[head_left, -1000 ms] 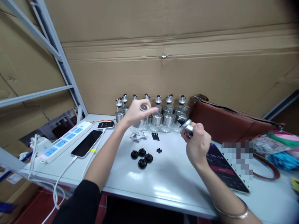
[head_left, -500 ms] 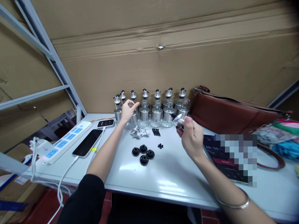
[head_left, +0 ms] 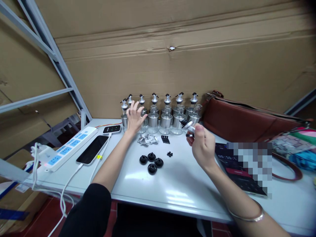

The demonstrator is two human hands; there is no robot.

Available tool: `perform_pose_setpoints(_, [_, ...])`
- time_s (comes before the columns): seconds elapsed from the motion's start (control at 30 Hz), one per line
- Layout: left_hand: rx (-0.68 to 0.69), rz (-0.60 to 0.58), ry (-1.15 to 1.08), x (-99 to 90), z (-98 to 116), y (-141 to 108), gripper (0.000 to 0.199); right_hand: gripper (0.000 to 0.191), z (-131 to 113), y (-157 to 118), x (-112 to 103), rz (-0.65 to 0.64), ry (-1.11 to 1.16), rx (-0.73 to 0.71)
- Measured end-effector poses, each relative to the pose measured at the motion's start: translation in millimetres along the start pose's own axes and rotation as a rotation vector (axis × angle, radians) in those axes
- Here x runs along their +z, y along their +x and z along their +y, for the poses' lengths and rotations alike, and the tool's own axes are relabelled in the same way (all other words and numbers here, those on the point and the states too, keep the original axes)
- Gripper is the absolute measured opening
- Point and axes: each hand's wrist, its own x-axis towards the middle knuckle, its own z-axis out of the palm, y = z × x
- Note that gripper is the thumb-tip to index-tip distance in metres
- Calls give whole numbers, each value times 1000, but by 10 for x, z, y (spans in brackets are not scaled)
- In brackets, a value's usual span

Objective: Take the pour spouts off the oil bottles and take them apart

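My left hand reaches to the left end of the bottle rows, its fingers spread in front of a glass bottle with a metal sleeve; whether it touches the bottle I cannot tell. In front of my chest, raised over the table, my right hand is closed on a silver-and-black pourer spout. Near my left hand stand bottles with spouts fitted and open-necked bottles. Silver spout parts lie in a heap, with black flip levers, tiny black pieces and several black stoppers closer to me.
On the left lie a power strip, a phone with a white cable, and a small black device. A brown leather bag and a tablet showing a timer occupy the right. Cardboard stands behind the bottles.
My left hand has opened from a curled grasp at a bottle, its fingers now spread and slightly farther left. My right hand keeps the pourer spout in nearly the same place.
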Motion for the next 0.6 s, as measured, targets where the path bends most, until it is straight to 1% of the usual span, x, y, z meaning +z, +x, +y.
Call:
perform_pose_setpoints(0.13, [-178,192,74,-72,-110,10,54,51,-15,9,5,-3,-5,-22])
perform_pose_setpoints(0.23, [-253,262,64,-90,-156,-12,68,52,-21,12,7,-2,-16,-23])
perform_pose_setpoints(0.3, [-281,264,31,-76,-151,-23,69,52,-21,10,6,4,-25,-24])
perform_pose_setpoints(0.37, [-295,244,22,-52,-118,-22,63,53,-18,8,2,6,-40,-33])
perform_pose_setpoints(0.47, [-297,218,48,-11,-52,-16,53,54,-14,7,-5,-3,-64,-48])
perform_pose_setpoints(0.6, [-312,234,87,53,-9,-51,49,53,-2,17,-12,-48,-98,-67])
